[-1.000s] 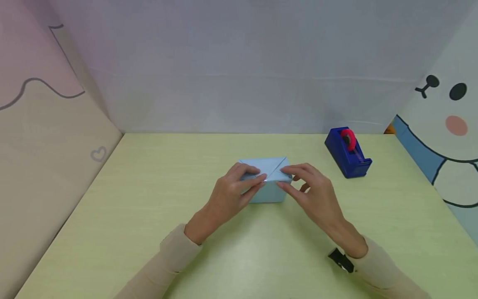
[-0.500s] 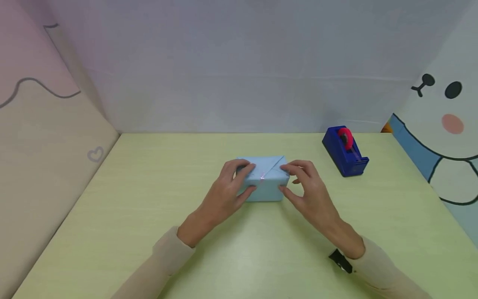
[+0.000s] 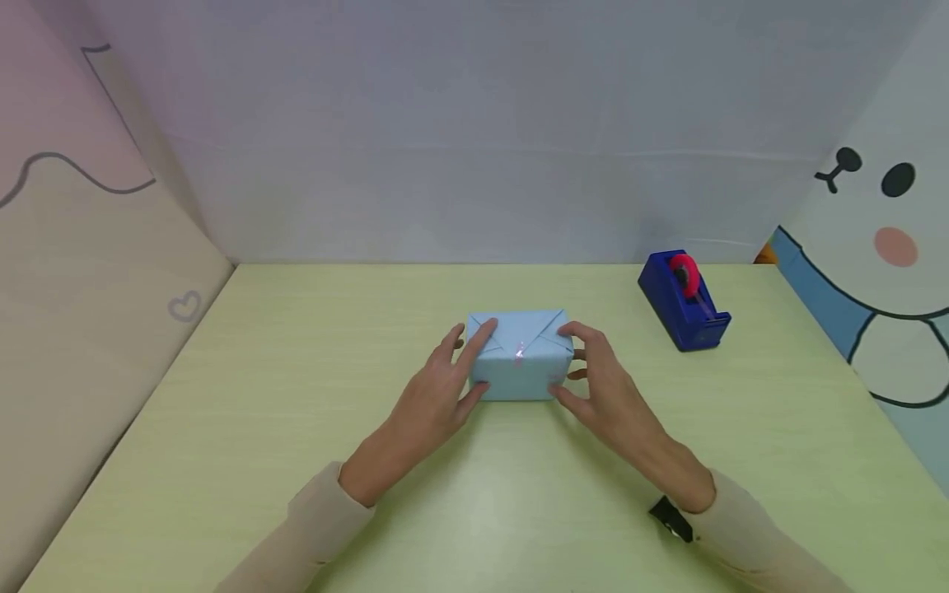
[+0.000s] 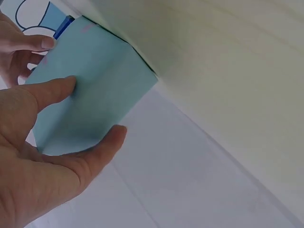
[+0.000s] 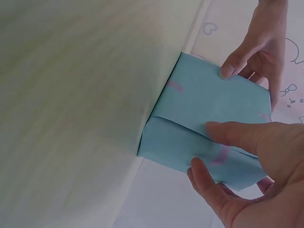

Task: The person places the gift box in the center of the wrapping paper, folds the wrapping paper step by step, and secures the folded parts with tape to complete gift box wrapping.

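A box wrapped in light blue paper (image 3: 522,380) rests on the table in the head view, its folded flaps on top and a shiny strip of tape (image 3: 519,352) over the front top edge. At its left end is my left hand (image 3: 423,403), thumb on the front face and index finger on the top. My right hand (image 3: 615,403) grips the right end, thumb in front, index finger on the top corner, other fingers at the side. Pinkish tape marks (image 5: 220,156) show on the wrapped box (image 5: 204,99) in the right wrist view. The box's underside is hidden.
A blue tape dispenser (image 3: 685,309) with a red-cored roll stands at the back right of the pale table (image 3: 334,346). A plain cloth wall (image 3: 474,148) rises behind, with printed panels at both sides. A black strap (image 3: 670,519) hangs by the right sleeve.
My left hand has slid left from the top flap to the box's left end, uncovering the tape strip. My right hand stays at the right end, its thumb slightly lower.
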